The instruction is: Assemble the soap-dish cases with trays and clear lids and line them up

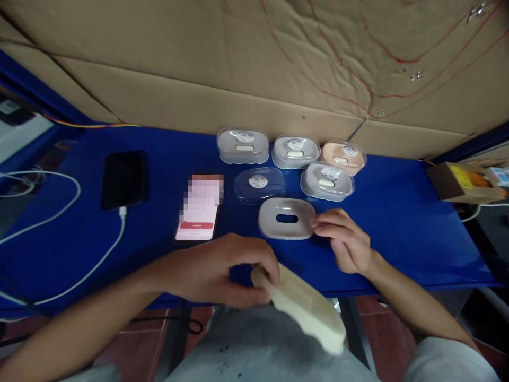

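Observation:
My left hand (pixel 222 273) is closed round one end of a pale cream, flat oblong piece (pixel 306 310), held over my lap below the table's front edge. My right hand (pixel 345 241) rests on the blue table (pixel 397 223), fingers curled, its fingertips touching the right rim of a grey oval tray with a slot in its middle (pixel 287 218). Just behind that tray lies a clear oval lid with a round sticker (pixel 259 184).
Several lidded oval boxes (pixel 295 150) stand in a group at the back, one of them peach-coloured (pixel 344 156). A lit phone (pixel 201 208) and a dark phone on a white cable (pixel 124 178) lie to the left. Cardboard (pixel 254 63) walls the back; a small carton (pixel 463 183) sits right.

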Action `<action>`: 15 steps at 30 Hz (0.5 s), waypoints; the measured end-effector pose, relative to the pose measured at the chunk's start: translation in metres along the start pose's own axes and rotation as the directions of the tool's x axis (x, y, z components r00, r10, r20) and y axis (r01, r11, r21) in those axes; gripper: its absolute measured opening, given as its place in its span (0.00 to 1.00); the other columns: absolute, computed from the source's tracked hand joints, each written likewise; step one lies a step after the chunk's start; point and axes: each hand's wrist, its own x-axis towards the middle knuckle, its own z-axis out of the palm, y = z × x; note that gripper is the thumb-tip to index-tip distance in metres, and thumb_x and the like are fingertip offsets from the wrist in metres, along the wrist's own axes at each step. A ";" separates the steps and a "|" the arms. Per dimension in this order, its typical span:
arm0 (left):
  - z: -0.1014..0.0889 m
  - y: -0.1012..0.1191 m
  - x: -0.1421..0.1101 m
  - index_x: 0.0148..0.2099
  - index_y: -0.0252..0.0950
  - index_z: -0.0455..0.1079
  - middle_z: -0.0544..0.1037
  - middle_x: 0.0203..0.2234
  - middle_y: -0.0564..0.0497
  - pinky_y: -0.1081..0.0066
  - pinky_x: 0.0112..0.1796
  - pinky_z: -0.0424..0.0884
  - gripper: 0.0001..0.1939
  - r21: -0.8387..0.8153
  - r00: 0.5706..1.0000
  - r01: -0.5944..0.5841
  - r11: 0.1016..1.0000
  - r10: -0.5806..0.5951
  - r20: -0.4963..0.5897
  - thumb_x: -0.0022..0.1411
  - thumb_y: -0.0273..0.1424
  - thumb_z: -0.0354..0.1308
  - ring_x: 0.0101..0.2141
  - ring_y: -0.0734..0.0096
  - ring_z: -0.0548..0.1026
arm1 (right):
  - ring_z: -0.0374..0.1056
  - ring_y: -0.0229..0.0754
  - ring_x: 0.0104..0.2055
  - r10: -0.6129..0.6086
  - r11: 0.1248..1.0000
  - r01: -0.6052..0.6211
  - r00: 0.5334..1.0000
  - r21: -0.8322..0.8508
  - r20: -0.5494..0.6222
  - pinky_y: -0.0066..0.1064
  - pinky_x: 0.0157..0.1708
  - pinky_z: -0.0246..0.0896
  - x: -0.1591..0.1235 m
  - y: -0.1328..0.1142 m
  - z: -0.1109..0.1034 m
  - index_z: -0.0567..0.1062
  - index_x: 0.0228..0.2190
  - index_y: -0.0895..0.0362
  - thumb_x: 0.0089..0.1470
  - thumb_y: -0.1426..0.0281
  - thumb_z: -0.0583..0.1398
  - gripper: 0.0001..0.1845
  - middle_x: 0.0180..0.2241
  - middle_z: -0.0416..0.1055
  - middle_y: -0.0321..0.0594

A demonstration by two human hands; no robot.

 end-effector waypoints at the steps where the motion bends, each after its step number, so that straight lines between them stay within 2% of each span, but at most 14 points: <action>1: -0.002 -0.001 0.000 0.49 0.42 0.78 0.85 0.39 0.51 0.72 0.40 0.78 0.09 -0.006 0.998 -0.010 1.000 0.010 -0.066 0.68 0.27 0.69 0.37 0.69 0.83 | 0.80 0.53 0.52 0.000 0.998 0.002 1.000 0.058 -0.021 0.49 0.48 0.74 0.000 -0.002 -0.001 0.68 0.69 0.46 0.76 0.61 0.49 0.25 0.54 0.81 0.47; 4: -0.005 -0.004 0.001 0.48 0.42 0.79 0.85 0.38 0.49 0.70 0.39 0.79 0.09 0.017 0.956 -0.094 0.995 0.095 -0.279 0.68 0.27 0.70 0.38 0.67 0.83 | 0.81 0.55 0.51 -0.057 0.987 0.054 0.998 0.149 0.016 0.48 0.45 0.76 0.003 -0.006 -0.002 0.65 0.71 0.51 0.71 0.44 0.54 0.38 0.53 0.82 0.49; 5: -0.005 -0.006 0.002 0.48 0.42 0.79 0.85 0.38 0.49 0.68 0.40 0.80 0.09 0.029 0.937 -0.120 0.992 0.123 -0.328 0.67 0.26 0.71 0.38 0.66 0.83 | 0.81 0.54 0.50 -0.093 0.988 0.087 0.995 0.131 0.043 0.47 0.45 0.76 0.004 -0.007 -0.001 0.64 0.72 0.52 0.69 0.43 0.57 0.41 0.52 0.82 0.49; 7: -0.003 -0.011 0.004 0.46 0.43 0.79 0.85 0.38 0.49 0.66 0.43 0.81 0.09 0.053 0.906 -0.151 0.987 0.160 -0.393 0.67 0.25 0.71 0.40 0.64 0.83 | 0.81 0.51 0.49 -0.151 0.988 0.149 0.985 0.030 0.081 0.44 0.44 0.75 0.005 -0.009 0.001 0.63 0.73 0.52 0.68 0.53 0.64 0.39 0.51 0.83 0.46; 9: 0.000 -0.018 0.006 0.48 0.44 0.79 0.84 0.43 0.47 0.62 0.48 0.80 0.12 0.080 0.875 -0.135 0.988 0.157 -0.458 0.64 0.28 0.74 0.46 0.61 0.82 | 0.80 0.47 0.48 -0.157 0.981 0.166 0.984 -0.105 0.084 0.41 0.44 0.74 0.004 -0.010 0.001 0.65 0.72 0.46 0.68 0.66 0.66 0.35 0.51 0.84 0.40; 10: 0.002 -0.022 0.007 0.51 0.45 0.79 0.83 0.48 0.46 0.61 0.51 0.80 0.16 0.078 0.851 -0.110 0.991 0.134 -0.508 0.62 0.32 0.76 0.50 0.58 0.81 | 0.80 0.46 0.47 -0.145 0.973 0.157 0.986 -0.167 0.081 0.41 0.45 0.74 0.002 -0.010 0.000 0.66 0.71 0.42 0.68 0.69 0.65 0.35 0.51 0.84 0.36; 12: 0.005 -0.028 0.008 0.58 0.47 0.76 0.77 0.58 0.44 0.58 0.54 0.79 0.27 -0.006 0.799 -0.048 0.999 0.035 -0.600 0.59 0.40 0.78 0.59 0.53 0.76 | 0.80 0.45 0.47 -0.117 0.954 0.136 0.989 -0.267 0.087 0.41 0.46 0.73 -0.002 -0.009 -0.002 0.67 0.70 0.32 0.67 0.70 0.66 0.36 0.52 0.84 0.29; 13: 0.006 -0.031 0.009 0.61 0.48 0.75 0.75 0.61 0.43 0.57 0.55 0.79 0.29 -0.097 0.791 -0.023 0.995 -0.041 -0.611 0.60 0.44 0.77 0.61 0.51 0.74 | 0.80 0.44 0.47 -0.109 0.942 0.134 0.989 -0.309 0.096 0.42 0.47 0.73 -0.004 -0.009 -0.003 0.67 0.69 0.28 0.67 0.70 0.67 0.37 0.53 0.83 0.27; 15: 0.009 -0.034 0.010 0.65 0.49 0.72 0.76 0.63 0.43 0.56 0.53 0.81 0.30 -0.348 0.821 0.024 0.937 -0.217 -0.529 0.64 0.47 0.73 0.61 0.48 0.76 | 0.79 0.44 0.47 -0.108 0.910 0.148 0.986 -0.386 0.125 0.42 0.50 0.71 -0.007 -0.008 -0.003 0.67 0.67 0.25 0.67 0.70 0.66 0.36 0.53 0.83 0.24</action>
